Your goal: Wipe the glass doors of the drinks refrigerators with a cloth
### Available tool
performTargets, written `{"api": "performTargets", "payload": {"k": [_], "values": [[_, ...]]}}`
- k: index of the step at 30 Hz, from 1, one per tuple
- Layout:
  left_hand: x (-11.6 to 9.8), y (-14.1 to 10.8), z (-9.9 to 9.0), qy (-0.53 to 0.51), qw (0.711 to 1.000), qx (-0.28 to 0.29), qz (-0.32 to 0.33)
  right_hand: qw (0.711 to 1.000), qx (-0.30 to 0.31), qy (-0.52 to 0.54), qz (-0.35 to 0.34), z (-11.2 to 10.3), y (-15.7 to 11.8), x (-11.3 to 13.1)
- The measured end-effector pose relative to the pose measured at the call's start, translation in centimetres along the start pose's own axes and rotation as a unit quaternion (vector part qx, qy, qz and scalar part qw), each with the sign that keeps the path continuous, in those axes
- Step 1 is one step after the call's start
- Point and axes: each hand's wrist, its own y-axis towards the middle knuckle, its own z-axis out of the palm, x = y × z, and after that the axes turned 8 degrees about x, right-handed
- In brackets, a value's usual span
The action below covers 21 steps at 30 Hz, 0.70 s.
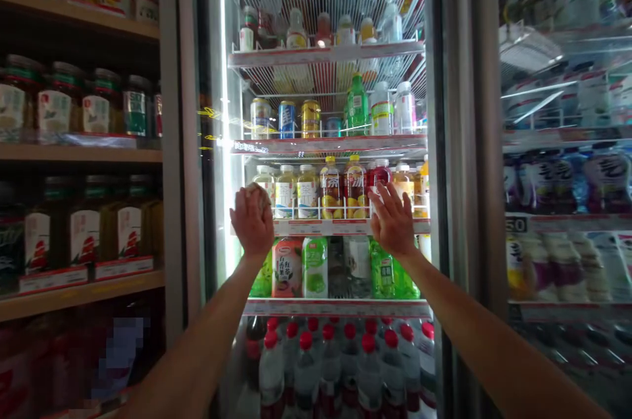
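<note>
My left hand (251, 221) is raised at the left side of a lit drinks fridge, its fingers closed on a crumpled beige cloth (260, 192) that is mostly hidden behind them. On the right, my right hand (392, 220) is up with fingers spread and nothing in it. Reflections show a glass door in front of the shelves; both hands seem to be at the glass, though contact is hard to make out. Behind, between the hands, stand tea bottles with yellow caps (355, 188) and pale-labelled bottles (307, 192).
Green and orange drink cartons (287, 267) stand one shelf lower, above several red-capped bottles (327, 366). Cans (311, 119) and more bottles fill upper shelves. Wooden shelves (79, 153) with jars are at left. Another glass-fronted fridge (567, 221) is at right, past a metal frame (476, 142).
</note>
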Motion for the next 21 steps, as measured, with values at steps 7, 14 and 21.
{"api": "performTargets", "payload": {"k": [7, 14, 21], "values": [[-5.3, -2.0, 1.7, -0.004, 0.979, 0.083, 0.188, 1.0, -0.001, 0.01, -0.003, 0.1, -0.1, -0.2], [0.2, 0.5, -0.1, 0.011, 1.0, 0.008, -0.001, 1.0, -0.004, -0.013, -0.006, 0.1, -0.1, -0.2], [-5.3, -1.2, 1.7, -0.013, 0.983, 0.075, 0.166, 1.0, 0.009, -0.016, -0.002, 0.0, -0.1, -0.2]]}}
